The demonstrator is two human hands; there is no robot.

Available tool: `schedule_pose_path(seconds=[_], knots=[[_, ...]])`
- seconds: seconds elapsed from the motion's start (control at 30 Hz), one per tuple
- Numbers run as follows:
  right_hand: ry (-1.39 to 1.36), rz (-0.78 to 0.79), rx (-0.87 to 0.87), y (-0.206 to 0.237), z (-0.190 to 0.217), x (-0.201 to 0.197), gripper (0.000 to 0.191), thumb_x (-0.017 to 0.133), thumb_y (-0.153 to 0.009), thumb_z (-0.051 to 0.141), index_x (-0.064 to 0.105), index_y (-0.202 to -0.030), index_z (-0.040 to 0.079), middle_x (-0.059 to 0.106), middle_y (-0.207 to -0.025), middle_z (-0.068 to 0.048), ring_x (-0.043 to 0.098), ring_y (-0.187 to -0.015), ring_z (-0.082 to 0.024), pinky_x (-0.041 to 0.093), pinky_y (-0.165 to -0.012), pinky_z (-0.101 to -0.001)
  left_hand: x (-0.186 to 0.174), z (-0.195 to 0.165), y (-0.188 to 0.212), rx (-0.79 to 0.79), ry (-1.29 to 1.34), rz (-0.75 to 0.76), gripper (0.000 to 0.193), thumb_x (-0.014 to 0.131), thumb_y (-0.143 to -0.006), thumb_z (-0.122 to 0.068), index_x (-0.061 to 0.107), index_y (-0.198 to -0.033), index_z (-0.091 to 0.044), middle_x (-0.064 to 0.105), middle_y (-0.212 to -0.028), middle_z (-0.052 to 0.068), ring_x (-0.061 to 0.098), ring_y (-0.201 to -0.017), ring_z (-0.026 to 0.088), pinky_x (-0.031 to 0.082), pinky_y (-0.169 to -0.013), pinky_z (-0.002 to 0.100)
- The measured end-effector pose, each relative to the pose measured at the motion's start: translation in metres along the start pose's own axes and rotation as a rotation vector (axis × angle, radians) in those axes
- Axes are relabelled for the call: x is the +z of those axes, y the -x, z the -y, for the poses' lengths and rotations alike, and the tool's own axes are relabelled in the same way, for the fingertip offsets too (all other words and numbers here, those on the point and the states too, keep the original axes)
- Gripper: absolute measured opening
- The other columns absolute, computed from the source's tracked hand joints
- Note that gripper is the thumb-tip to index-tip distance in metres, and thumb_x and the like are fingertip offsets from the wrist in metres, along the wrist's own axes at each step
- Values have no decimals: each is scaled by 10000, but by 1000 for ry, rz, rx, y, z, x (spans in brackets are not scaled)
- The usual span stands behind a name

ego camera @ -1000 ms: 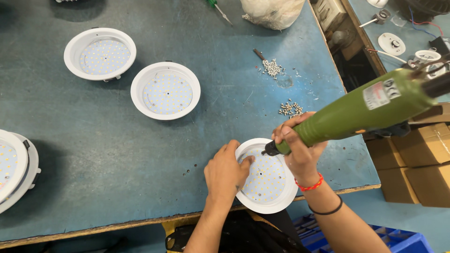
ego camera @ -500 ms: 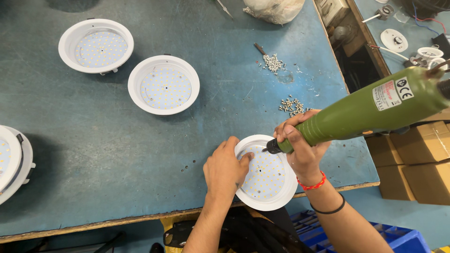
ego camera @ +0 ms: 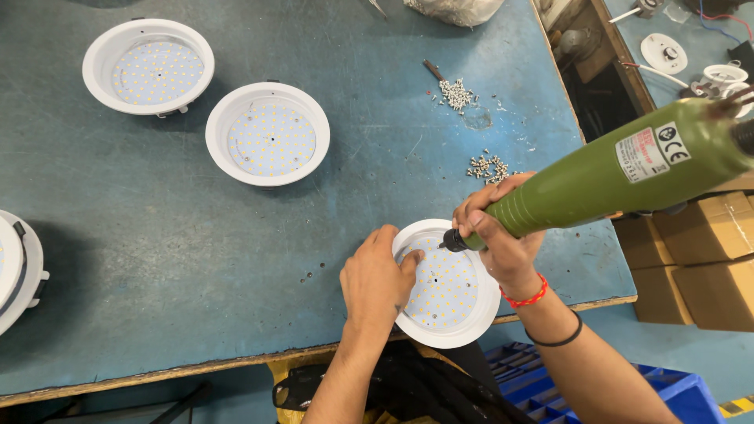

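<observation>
Green screwdriver [ego camera: 613, 177] unmoved since 0.5 s ago; both hands stay on lamp [ego camera: 448, 284].

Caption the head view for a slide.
Right hand holds a green screwdriver over a white downlight; left hand steadies it.

Left of the left hand [ego camera: 378, 283] the blue-green worktop [ego camera: 157, 235] lies open, up to two round white LED downlights [ego camera: 268, 133] well apart at the back. Small piles of silver screws [ego camera: 488, 166] crowd the strip beyond the green electric screwdriver [ego camera: 620, 169].
</observation>
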State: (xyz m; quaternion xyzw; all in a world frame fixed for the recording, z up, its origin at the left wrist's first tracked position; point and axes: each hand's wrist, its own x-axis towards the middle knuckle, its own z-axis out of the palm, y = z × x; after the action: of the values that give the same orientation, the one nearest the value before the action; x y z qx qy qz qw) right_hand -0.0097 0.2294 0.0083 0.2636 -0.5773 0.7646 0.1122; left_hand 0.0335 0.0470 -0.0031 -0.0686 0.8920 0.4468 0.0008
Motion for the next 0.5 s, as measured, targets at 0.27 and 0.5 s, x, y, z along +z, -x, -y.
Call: schedule_pose_path(seconds=[0.27,0.5], knots=[[7,27,32,-5,4,-2,358,702,-1005,80,439,-1249,88,604,-825,-120,631,-723,-210,566,-775,-401,-1,-1,2,-24,-12,4,371,802,-801,-332,647,-1033,-88,718,-1028,101,703,-887,390,535,-724,498],[-245,79,-5,-20,32,6,798,783,-938,568,410,-1490,128,664,-903,-126,687,-839,-239,583,-850,-407,-4,-4,2,-49,-50,33,376,788,-816,-364,622,-1029,-102,710,-1045,89,697,-888,399,530,-731,509]])
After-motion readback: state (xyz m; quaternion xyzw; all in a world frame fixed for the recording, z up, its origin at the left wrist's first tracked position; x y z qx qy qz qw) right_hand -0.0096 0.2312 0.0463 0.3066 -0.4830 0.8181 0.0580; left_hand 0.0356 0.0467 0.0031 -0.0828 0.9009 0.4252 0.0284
